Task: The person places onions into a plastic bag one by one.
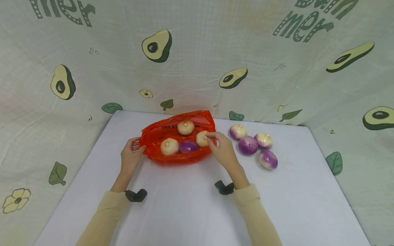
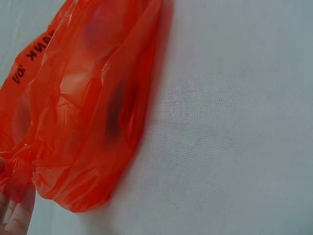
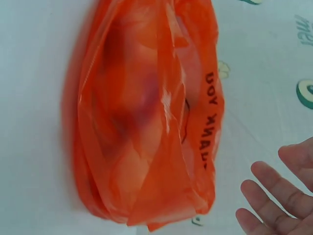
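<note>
While the left hand (image 1: 130, 156) pinches a red bag (image 1: 172, 159) of turnips (image 1: 185, 128) near the bench's back edge (image 1: 286, 127), the right hand (image 1: 223, 150) hovers alongside, fingers apart.

Printed backdrop (image 1: 191, 51), seemingly cloth; 1 table (image 1: 184, 205)

The tabletop (image 1: 184, 212) between the sleeves (image 1: 101, 217) leaves room to pass; the red bag (image 1: 176, 160) blocks beyond.

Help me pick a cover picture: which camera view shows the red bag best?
The head view: it shows the red bag nearly whole and open, with four vegetables inside. The wrist views show its outside and dark lettering, cropped at the top; the left one also crops it at one side.
</note>
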Available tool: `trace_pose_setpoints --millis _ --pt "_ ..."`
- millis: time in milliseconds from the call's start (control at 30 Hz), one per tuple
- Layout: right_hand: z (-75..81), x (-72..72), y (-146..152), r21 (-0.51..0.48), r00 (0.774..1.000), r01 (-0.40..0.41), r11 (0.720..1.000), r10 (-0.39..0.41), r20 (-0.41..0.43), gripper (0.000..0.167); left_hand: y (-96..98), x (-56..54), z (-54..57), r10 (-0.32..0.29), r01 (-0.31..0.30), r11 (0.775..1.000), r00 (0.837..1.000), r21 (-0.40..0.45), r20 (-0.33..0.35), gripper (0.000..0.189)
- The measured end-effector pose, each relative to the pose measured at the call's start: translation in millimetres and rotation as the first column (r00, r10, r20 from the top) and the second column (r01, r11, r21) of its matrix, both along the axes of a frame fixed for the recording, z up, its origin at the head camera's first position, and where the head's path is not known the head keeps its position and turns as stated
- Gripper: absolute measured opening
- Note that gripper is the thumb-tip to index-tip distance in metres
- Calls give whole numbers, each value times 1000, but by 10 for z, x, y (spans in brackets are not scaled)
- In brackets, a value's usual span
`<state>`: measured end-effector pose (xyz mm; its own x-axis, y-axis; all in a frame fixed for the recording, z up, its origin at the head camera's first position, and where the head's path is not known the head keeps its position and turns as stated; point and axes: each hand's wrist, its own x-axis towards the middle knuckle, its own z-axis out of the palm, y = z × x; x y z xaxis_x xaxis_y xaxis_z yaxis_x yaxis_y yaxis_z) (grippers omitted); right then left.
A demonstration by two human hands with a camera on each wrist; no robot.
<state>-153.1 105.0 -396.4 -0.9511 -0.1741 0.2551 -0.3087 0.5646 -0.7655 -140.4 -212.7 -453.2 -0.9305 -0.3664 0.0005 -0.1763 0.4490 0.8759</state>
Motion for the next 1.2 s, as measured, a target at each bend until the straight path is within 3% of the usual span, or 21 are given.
trace_pose_setpoints --millis 833,1000,1200 --pt "-92 290 956 -114 978 197 974 -203 -49 27 1 -2 14 -14 14 1000 1000 15 -1 39" --pt "-172 308 1165 11 948 319 948 -319 -14 32 5 2 25 -10 10 1000 1000 10 8 38" --pt "-238 358 1393 22 922 384 923 -384 42 34 4 0 22 -16 15 1000 1000 16 5 39"
